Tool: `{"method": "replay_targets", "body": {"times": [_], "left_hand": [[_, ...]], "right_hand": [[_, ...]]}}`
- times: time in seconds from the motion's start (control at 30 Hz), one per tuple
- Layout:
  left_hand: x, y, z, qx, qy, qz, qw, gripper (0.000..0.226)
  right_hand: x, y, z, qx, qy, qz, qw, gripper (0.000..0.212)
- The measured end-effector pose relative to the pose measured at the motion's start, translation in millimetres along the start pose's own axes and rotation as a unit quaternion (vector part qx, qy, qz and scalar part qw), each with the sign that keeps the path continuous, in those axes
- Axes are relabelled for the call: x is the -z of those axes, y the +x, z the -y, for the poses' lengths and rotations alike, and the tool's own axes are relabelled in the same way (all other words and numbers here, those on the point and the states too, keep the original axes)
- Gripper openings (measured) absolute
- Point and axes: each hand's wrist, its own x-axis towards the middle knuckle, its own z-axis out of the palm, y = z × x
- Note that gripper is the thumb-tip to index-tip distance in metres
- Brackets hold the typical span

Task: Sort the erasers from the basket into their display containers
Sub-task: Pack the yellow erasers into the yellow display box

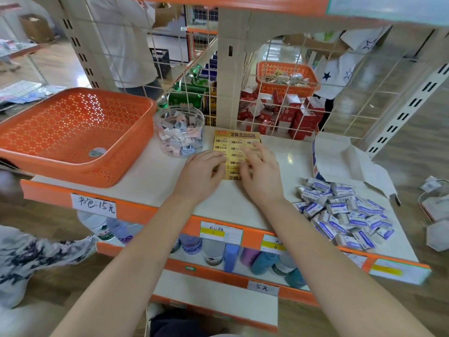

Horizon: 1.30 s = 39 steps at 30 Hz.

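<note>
A yellow display box (237,137) of 2B erasers lies flat on the white shelf (155,176), filled with rows of yellow-wrapped erasers. My left hand (204,170) rests on its left edge with fingers laid over the erasers. My right hand (261,170) lies flat on the right rows, fingers spread. An orange perforated basket (73,132) stands at the left, tilted, with one small grey item (97,152) at its bottom. A clear round jar (179,131) of pink and blue erasers stands between basket and box. A heap of blue-and-white erasers (345,211) lies at the right.
An opened white carton (340,159) lies behind the blue-and-white heap. A wire grid backs the shelf, with red boxes (286,113), cans and another orange basket (286,79) beyond it. People stand behind the rack. Bottles fill the shelf below.
</note>
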Motion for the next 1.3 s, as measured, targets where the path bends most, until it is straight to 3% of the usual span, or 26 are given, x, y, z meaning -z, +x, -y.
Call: {"method": "replay_targets", "body": {"times": [0.2, 0.3, 0.77, 0.87, 1.0, 1.1, 1.3], "left_hand": [[-2.0, 0.0, 3.7, 0.014, -0.022, 0.083, 0.996, 0.047], [-3.0, -0.3, 4.1, 0.016, -0.012, 0.127, 0.992, 0.06], [-5.2, -0.7, 0.1, 0.018, 0.027, 0.126, 0.991, 0.057], [-4.5, -1.4, -1.9, 0.015, 0.027, 0.117, 0.993, 0.057], [-0.8, -1.8, -5.3, -0.005, 0.033, 0.045, 0.998, 0.048], [-2.2, -3.3, -5.2, -0.019, 0.054, 0.005, 0.998, 0.04], [-7.5, -1.4, -1.9, -0.021, 0.059, 0.046, 0.997, 0.037]], "right_hand": [[-0.4, -3.8, -3.7, -0.029, -0.029, 0.132, 0.99, 0.048], [0.5, -3.9, -5.4, -0.028, -0.029, 0.144, 0.989, 0.051], [-0.4, -3.2, -7.6, -0.024, -0.102, 0.175, 0.979, 0.051], [-1.0, -2.4, -7.7, -0.018, -0.075, 0.145, 0.986, 0.046], [2.8, 0.8, -8.5, -0.038, -0.026, 0.0, 0.999, 0.052], [2.7, 2.1, -12.2, -0.072, -0.026, 0.011, 0.997, 0.044], [0.1, 3.1, -13.5, -0.065, -0.027, 0.012, 0.997, 0.039]]}}
